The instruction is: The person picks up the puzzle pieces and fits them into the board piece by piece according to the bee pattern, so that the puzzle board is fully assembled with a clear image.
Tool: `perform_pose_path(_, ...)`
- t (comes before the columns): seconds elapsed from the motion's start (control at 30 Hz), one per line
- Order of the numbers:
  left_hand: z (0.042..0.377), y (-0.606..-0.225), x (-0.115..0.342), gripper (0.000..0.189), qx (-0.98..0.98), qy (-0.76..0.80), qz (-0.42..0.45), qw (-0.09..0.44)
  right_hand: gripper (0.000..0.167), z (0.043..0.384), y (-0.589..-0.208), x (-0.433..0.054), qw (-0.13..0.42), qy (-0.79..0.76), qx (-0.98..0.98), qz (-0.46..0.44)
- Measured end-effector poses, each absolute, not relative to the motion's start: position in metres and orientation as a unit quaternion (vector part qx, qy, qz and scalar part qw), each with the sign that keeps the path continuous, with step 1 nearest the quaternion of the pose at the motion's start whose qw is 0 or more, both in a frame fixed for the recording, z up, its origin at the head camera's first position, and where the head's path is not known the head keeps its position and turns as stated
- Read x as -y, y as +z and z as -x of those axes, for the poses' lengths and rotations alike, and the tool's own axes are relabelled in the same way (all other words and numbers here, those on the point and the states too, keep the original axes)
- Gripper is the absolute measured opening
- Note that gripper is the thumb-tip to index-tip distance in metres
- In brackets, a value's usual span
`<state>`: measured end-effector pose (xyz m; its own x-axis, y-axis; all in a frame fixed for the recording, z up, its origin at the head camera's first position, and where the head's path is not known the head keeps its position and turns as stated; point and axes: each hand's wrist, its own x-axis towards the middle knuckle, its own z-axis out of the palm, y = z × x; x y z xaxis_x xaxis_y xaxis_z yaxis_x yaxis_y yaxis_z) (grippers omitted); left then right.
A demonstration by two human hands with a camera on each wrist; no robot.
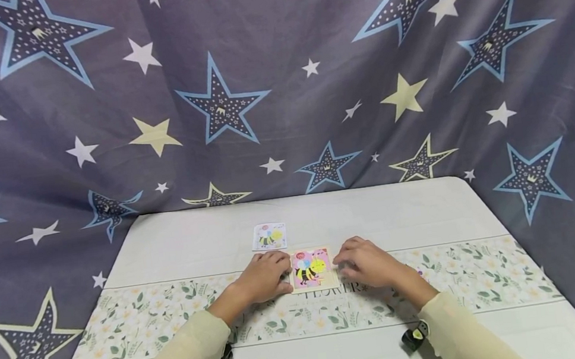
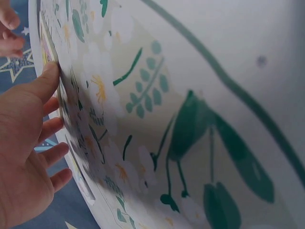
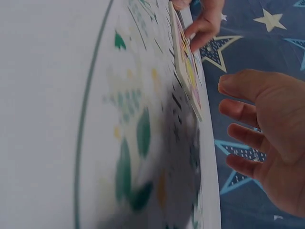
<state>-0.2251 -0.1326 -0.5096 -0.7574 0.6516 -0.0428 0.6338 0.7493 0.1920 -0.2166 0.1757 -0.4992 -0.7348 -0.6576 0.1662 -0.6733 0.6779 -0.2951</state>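
A square bee puzzle (image 1: 312, 269), with a pink picture and a pale wooden frame, lies flat on the table's floral band. At its left edge is my left hand (image 1: 266, 277); in the left wrist view that hand's thumb (image 2: 49, 76) touches the frame's edge, its other fingers loosely bent. My right hand (image 1: 366, 262) hovers by the right edge of the puzzle. The right wrist view has this hand (image 3: 274, 129) with fingers relaxed, holding nothing, a gap between it and the puzzle (image 3: 187, 62). Behind the puzzle lies a white card (image 1: 269, 237) printed with the same bee.
The white table (image 1: 378, 216) carries a printed floral band (image 1: 472, 276) with lettering partly covered by the puzzle. A dark curtain with stars (image 1: 278, 103) hangs behind the table and at both sides. Small dark devices, such as this one (image 1: 414, 336), sit at the wrists.
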Motion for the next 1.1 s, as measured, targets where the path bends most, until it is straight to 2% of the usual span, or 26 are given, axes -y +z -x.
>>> perform_pose_path(0.6, 0.225, -0.510, 0.133, 0.030, -0.932, 0.083, -0.349, 0.047, 0.023, 0.202, -0.502, -0.242, 0.045, 0.180, 0.939, -0.288)
perform_pose_path(1.1, 0.225, -0.510, 0.132, 0.032, -0.934, 0.089, -0.341, 0.053, 0.022, 0.185, -0.509, -0.286, 0.033, 0.189, 0.951, -0.243)
